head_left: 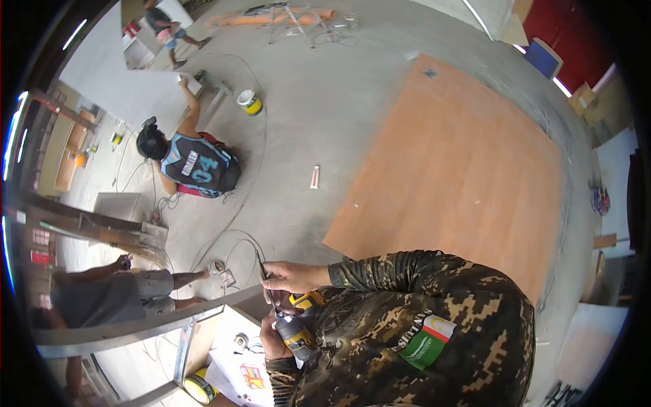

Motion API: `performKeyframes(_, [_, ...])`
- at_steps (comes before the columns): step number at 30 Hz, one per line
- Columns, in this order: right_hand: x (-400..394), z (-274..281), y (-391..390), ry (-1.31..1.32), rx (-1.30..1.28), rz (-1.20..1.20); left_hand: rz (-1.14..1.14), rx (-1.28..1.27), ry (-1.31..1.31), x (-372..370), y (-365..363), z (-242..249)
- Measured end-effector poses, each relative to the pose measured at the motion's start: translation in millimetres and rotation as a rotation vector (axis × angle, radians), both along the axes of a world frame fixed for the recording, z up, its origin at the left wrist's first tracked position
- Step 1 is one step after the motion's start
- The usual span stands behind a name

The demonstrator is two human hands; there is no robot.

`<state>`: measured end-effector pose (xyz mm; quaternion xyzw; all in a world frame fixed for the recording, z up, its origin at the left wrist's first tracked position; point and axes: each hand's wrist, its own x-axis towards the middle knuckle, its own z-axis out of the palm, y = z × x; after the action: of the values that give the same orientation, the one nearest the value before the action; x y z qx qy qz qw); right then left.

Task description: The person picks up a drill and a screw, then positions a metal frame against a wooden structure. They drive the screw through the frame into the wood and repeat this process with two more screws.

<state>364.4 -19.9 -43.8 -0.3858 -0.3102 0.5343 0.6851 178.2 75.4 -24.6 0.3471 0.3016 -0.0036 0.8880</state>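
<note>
Grey concrete floor (pixel 319 122) with large wooden board (pixel 461 169), scattered cables.

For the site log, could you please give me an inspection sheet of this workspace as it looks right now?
Surface: grey concrete floor, dusty, with a large brown board lying flat on it.
Job's things: yellow and black power drill and a thin dark rod at its tip.
Clutter: small tube and white bucket on the floor; yellow tape roll below.
Grips: left hand around the drill body; right hand pinching the rod.
Cables: thin cables looping across the floor.
Surroundings: one person crouching, another standing, a third far off; metal frame beside the hands.
</note>
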Motion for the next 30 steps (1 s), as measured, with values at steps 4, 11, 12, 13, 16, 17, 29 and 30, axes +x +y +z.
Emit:
performKeyframes(4, [9.2, -1.1, 13.1, -0.344, 0.138, 0.004, 0.037, 0.045, -0.005, -4.3, -4.0, -3.2])
performKeyframes(11, [20.9, 16.1, 13.9, -0.081, 0.009, 0.291, -0.006, -0.043, 0.041, 1.4, -5.8, 3.1])
performKeyframes(12, [20.5, 13.8, 13.4, -0.131, 0.049, 0.248, 0.004, -0.048, 0.019, 1.9, -6.1, -1.0])
performKeyframes(13, [21.2, 12.1, 5.9, -0.185, 0.093, 0.167, -0.024, -0.045, -0.005, 6.0, -6.5, -2.1])
performKeyframes(16, [19.9, 4.9, 3.2, -0.268, 0.076, 0.14, -0.042, -0.032, 0.007, 13.3, -9.3, 12.2])
performKeyframes(17, [16.2, -0.5, 4.2, -0.352, 0.033, 0.119, -0.034, -0.033, 0.001, 14.7, -7.3, 12.7])
performKeyframes(29, [6.1, 18.7, -12.1, -0.158, -0.052, -0.193, -0.299, 0.034, -0.011, 48.4, 21.4, 27.2])
performKeyframes(30, [2.4, 10.4, -9.6, -0.172, -0.04, -0.236, -0.325, 0.025, -0.011, 51.8, 25.1, 31.9])
